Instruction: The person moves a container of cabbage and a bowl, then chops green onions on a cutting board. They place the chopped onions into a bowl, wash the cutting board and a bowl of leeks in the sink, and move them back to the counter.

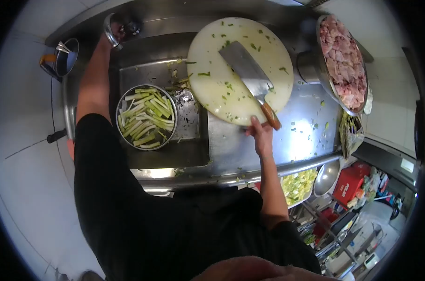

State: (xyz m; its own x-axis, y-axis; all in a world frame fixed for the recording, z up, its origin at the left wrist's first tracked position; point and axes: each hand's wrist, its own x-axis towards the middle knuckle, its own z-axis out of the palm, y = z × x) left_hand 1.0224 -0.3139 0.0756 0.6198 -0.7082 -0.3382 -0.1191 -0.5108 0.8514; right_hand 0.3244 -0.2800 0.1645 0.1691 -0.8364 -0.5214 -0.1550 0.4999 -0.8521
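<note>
My left hand reaches to the sink's back left corner, at a curved metal fitting that looks like a faucet. Its fingers are in shadow and partly hidden. At the near rim of the round white cutting board, my right hand pinches the edge, thumb on top. A cleaver lies flat on the board among green scraps, its wooden handle beside my right hand. Cut green-and-white stalks fill a round metal container in the sink.
At the right stands a large bowl of raw meat pieces. A pot with an orange-wrapped handle sits at far left. Below the counter's front edge are a tray of chopped greens and a metal bowl. Scraps dot the steel counter.
</note>
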